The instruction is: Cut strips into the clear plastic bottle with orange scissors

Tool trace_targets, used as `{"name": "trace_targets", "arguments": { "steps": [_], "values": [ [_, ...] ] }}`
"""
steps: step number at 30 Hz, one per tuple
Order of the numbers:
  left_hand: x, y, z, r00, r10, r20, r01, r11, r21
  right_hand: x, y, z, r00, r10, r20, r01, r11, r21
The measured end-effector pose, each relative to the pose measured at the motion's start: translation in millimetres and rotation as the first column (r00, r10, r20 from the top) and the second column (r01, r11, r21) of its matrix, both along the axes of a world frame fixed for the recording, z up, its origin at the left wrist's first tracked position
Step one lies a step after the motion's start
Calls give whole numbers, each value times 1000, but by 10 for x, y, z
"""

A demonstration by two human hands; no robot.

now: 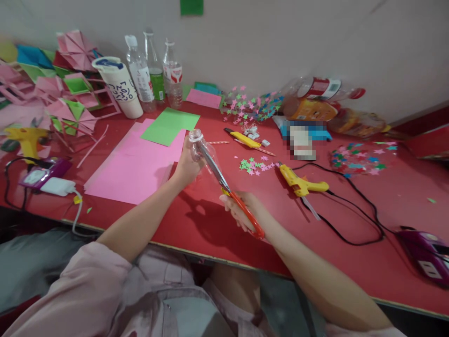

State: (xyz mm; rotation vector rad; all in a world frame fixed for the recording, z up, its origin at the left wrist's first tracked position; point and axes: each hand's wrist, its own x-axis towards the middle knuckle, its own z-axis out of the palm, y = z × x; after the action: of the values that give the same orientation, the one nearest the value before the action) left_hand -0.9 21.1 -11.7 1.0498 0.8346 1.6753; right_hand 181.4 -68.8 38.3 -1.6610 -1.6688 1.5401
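Note:
My left hand [188, 164] is closed around a clear plastic bottle top [196, 136], a cut piece with its neck pointing up and away from me. In my right hand [242, 209] are scissors [248, 213] with orange-red handles. Their long metal blades lie against the clear plastic and reach close to the neck. Whether the blades are parted I cannot tell. Both hands are held above the red table [196, 224]. Beyond them lies a yellow box cutter [245, 139], and small paper stars [254, 165] are scattered near it.
Pink sheets [129, 164] and a green sheet [170, 126] lie at left. Upright bottles [173, 75] and a white tumbler [121, 89] stand behind. A yellow glue gun [301, 181] with a looping black cord lies at right, near a purple power strip [426, 257]. Star-covered plastic pieces [250, 106] stand at the back.

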Motion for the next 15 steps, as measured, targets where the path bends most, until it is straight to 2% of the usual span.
{"name": "trace_targets", "arguments": {
  "steps": [4,8,15],
  "values": [
    [-19,-1,4,1000,-25,-4,25,999,29,37,53,-100,1000,21,-23,-21,1000,-20],
    [-26,5,-33,997,-45,-58,48,998,37,80,104,-175,998,56,-43,-55,998,25],
    [6,-1,-72,998,-45,-44,46,998,31,33,47,-87,999,36,16,-36,999,24]
  ]
}}
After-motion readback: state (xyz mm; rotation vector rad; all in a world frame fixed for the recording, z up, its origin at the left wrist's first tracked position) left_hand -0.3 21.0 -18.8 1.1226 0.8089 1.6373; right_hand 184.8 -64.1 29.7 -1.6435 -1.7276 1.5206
